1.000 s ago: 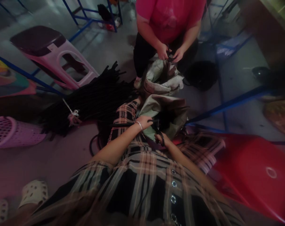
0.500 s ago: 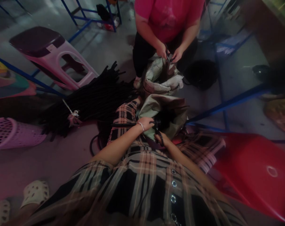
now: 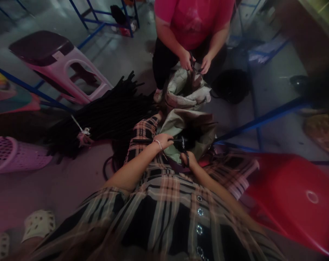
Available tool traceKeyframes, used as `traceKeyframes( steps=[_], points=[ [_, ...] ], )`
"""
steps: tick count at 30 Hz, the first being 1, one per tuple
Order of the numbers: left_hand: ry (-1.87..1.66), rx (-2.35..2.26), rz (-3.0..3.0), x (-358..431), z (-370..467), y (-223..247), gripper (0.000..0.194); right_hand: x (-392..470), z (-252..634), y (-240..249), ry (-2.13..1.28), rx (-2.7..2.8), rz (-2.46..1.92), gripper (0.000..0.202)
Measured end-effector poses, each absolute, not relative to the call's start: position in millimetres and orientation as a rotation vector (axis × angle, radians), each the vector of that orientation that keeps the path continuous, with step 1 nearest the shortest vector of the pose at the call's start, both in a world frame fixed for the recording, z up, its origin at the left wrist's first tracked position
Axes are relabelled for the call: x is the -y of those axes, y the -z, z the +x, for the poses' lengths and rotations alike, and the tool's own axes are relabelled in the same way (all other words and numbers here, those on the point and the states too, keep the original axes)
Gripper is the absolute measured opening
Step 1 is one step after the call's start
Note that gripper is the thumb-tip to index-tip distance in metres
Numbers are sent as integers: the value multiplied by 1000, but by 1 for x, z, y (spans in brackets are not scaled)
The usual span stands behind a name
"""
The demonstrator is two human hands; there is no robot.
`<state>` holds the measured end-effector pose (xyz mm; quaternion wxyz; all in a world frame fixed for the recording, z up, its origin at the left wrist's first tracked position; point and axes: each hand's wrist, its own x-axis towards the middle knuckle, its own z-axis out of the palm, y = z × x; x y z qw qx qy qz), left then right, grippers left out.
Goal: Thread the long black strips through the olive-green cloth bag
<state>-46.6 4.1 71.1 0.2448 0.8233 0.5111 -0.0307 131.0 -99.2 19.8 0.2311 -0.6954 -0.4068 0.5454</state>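
My left hand (image 3: 163, 140) is closed round a thin black tube (image 3: 142, 140), which lies crosswise over my lap with its right end above an open sack (image 3: 170, 127). In my right hand (image 3: 189, 158) is a pair of scissors (image 3: 185, 150), its blades up against the tube near that end. Dark stuff, too dim to make out piece by piece, shows inside the sack. To the left on the floor lies a big bundle of similar black tubes (image 3: 107, 108), tied with a pale string (image 3: 84, 132).
Facing me, a person in a pink shirt (image 3: 194, 21) holds scissors over a second sack (image 3: 180, 98). A pink stool (image 3: 91, 79) and a pink basket (image 3: 31, 157) stand left, a red stool (image 3: 289, 192) right. Blue metal bars (image 3: 273, 116) run at the right.
My left hand has shifted slightly left along with the tube, so more of the tube shows to the right of its fingers. The scissors now stand across the tube nearer its end.
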Motion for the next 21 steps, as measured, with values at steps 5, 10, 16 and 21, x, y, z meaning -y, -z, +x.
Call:
traceKeyframes(
  steps=[5, 10, 16, 21],
  points=[
    [107, -1387, 2233, -5, -47, -69, 36, 100, 132, -16, -1478, 1160, -1925, 15],
    [109, -1368, 2246, -6, -47, -65, 36, 100, 132, -13, -1479, 1131, -1920, 15],
    [170, -1415, 2231, -5, -48, -67, 35, 99, 135, 0, -1427, 1203, -1964, 17],
    [208, -1423, 2199, -4, -46, -69, 34, 98, 137, 10, -1425, 1237, -1997, 18]
  ],
)
